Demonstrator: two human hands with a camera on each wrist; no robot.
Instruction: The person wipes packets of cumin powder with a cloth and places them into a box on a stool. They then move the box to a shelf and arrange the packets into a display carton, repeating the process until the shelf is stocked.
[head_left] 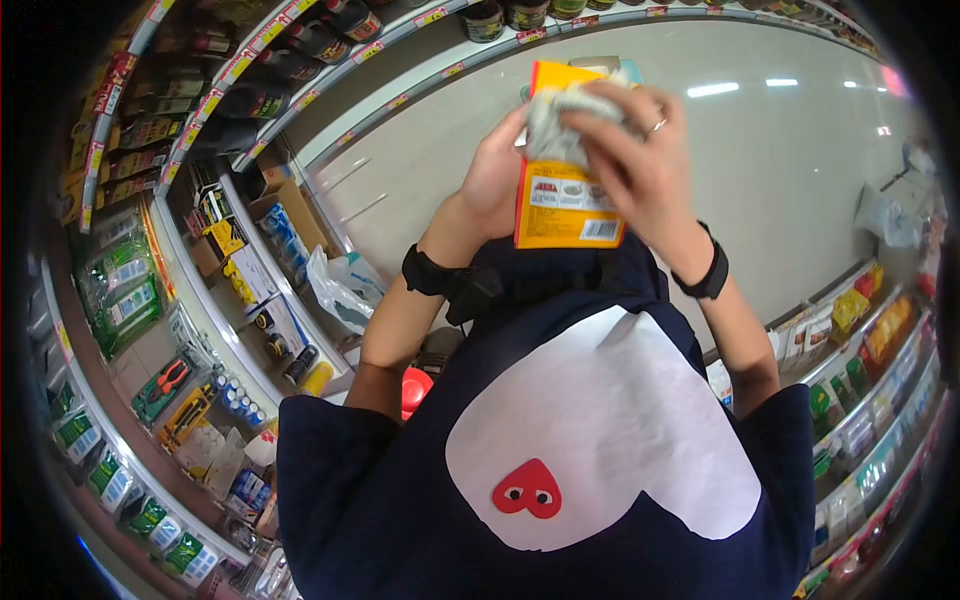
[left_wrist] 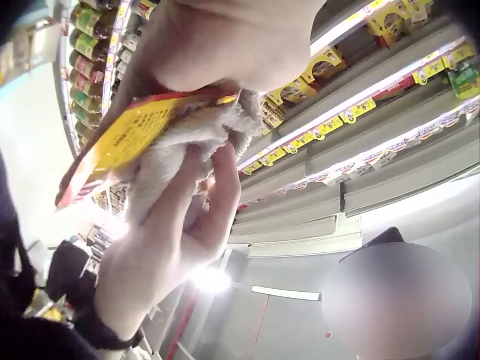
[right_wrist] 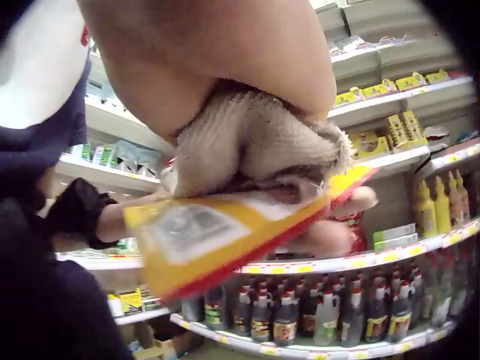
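Observation:
My left hand (head_left: 490,182) grips a flat yellow packet (head_left: 560,232) with red edges along its side. Printed pictures and a barcode show on the face turned up in the head view. A crumpled grey-white cloth (head_left: 553,135) is bunched in my right hand (head_left: 645,165), its fingers bent over it against the upper part of the packet. From the right wrist, the ribbed weave of the cloth (right_wrist: 259,142) shows, lying over the packet (right_wrist: 217,240). In the left wrist view the right hand's fingers (left_wrist: 221,187) press into the cloth.
Store shelves with price strips (head_left: 240,70) curve along the left and top. Dark-capped bottles (right_wrist: 285,322) line a low shelf. A white plastic bag (head_left: 340,285) and an opened carton (head_left: 290,205) stand at the left. Packaged goods (head_left: 855,365) fill shelves at the right.

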